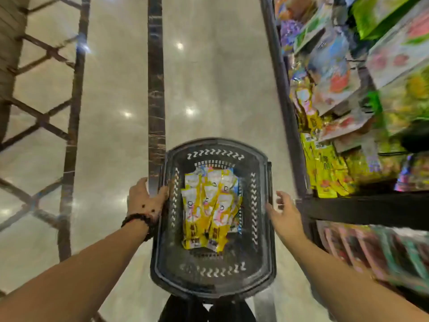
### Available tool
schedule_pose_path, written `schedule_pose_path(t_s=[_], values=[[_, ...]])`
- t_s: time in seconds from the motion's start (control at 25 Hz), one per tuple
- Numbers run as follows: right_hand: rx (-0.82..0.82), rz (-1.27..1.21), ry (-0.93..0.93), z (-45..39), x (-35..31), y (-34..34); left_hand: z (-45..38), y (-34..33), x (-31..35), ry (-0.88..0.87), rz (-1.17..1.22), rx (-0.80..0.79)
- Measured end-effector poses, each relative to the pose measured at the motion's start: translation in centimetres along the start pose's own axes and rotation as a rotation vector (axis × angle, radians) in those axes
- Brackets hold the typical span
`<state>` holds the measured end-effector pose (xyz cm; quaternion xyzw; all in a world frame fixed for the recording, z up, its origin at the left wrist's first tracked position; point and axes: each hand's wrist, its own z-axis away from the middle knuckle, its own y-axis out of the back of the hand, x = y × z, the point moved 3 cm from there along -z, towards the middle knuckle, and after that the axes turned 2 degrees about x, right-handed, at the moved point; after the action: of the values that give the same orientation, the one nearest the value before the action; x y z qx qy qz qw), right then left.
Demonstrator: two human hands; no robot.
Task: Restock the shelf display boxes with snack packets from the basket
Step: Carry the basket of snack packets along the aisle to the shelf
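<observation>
Below the head camera, on the glossy floor | dark plastic basket (212,278) is holding yellow snack packets (210,211) | left hand (145,201) is gripping its rim | right hand (284,209) is hovering relaxed, holding nothing | step: probably positioning the basket | next: picking packets for the shelf display boxes (325,163).

Floor (209,77): polished pale stone tile, glossy, carrying several round reflections of ceiling lights (190,111). Inlay: one dark veined marble strip (155,89) running straight up the middle of the floor; a second dark strip (74,112) at the left, with diagonal dark bands (39,119) crossing toward the left edge. Shelf unit: dark metal upright (282,89) along the right side. Picture blurred throughout.
</observation>
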<state>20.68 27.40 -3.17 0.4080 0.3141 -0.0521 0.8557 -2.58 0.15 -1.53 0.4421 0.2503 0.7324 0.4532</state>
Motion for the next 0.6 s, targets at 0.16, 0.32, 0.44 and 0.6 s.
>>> schedule_pose_path(t_s=[0.16,0.32,0.44,0.6], values=[[-0.064,-0.058,-0.259,-2.9,6.9,-4.8,-2.0,-7.0,-7.3,0.163,-0.016,-0.08],[-0.086,-0.192,-0.314,-3.9,10.3,-7.2,-2.7,-10.8,-9.9,0.251,0.091,-0.124],[-0.032,-0.204,-0.277,-3.7,10.3,-8.3,-3.4,-10.9,-10.6,0.188,0.081,-0.108],[0.044,-0.105,-0.262,-3.6,10.5,-8.7,-3.1,-11.3,-10.9,0.113,0.003,-0.062]])
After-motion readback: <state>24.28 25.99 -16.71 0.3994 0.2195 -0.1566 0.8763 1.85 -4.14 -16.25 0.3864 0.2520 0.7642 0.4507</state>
